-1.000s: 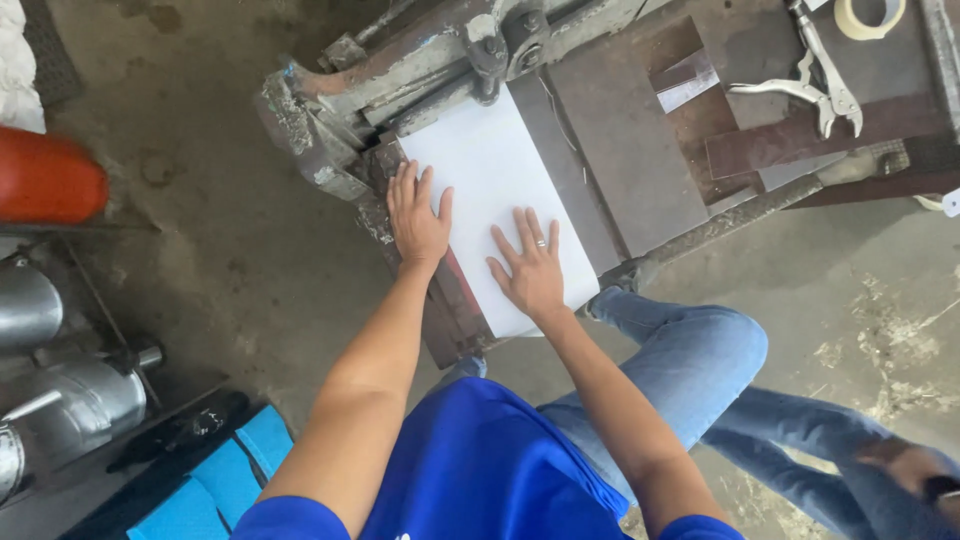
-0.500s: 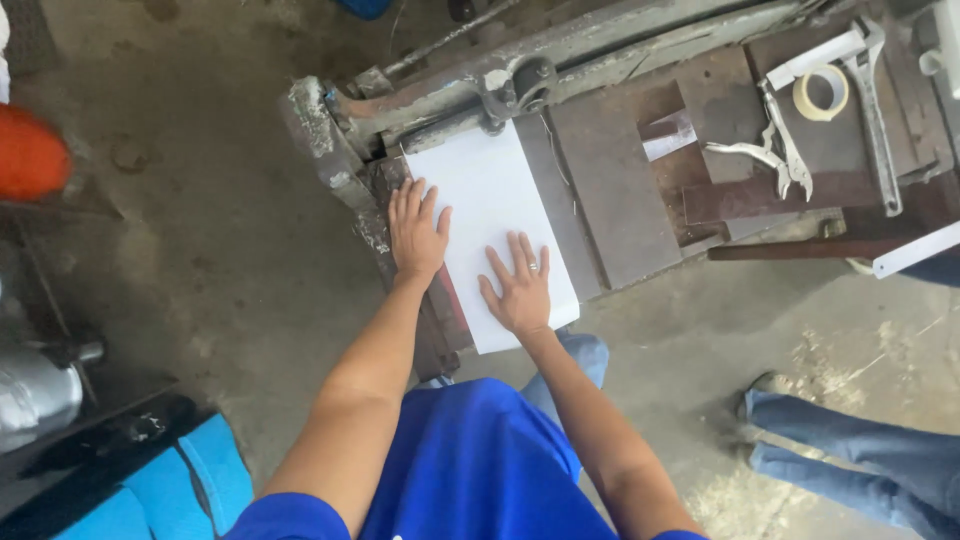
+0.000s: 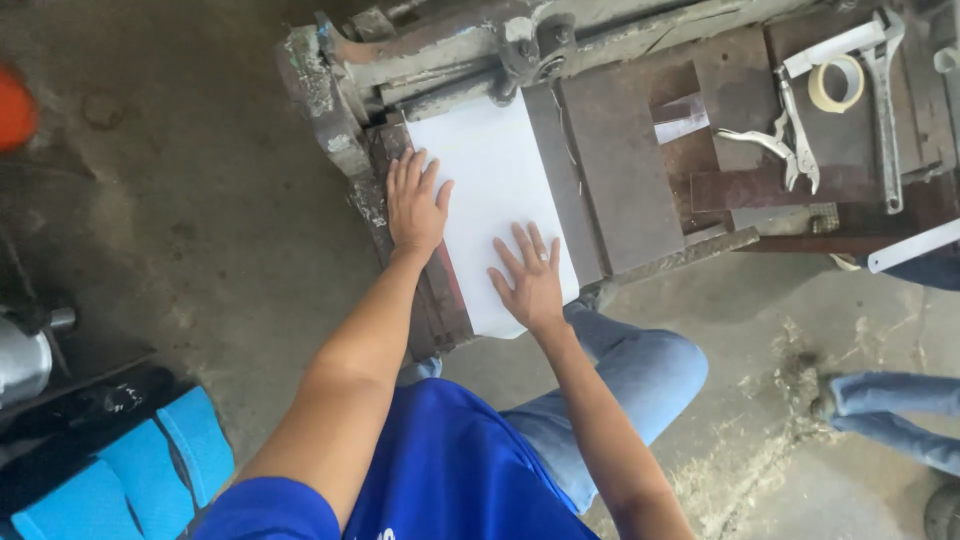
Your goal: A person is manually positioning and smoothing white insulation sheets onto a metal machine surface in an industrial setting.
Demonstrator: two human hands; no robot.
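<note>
Both hands lie flat, fingers spread, on a white sheet (image 3: 495, 190) that rests on the bed of a worn metal cutting machine (image 3: 620, 170). The left hand (image 3: 415, 205) presses the sheet's left edge, partly over the machine's rusty side. The right hand (image 3: 530, 280) sits nearer, close to the sheet's near right corner. To the right on the machine lie pliers (image 3: 785, 145), a roll of tape (image 3: 837, 83) and a wrench (image 3: 885, 110). Another person's jeans-clad leg (image 3: 895, 410) shows at the near right.
</note>
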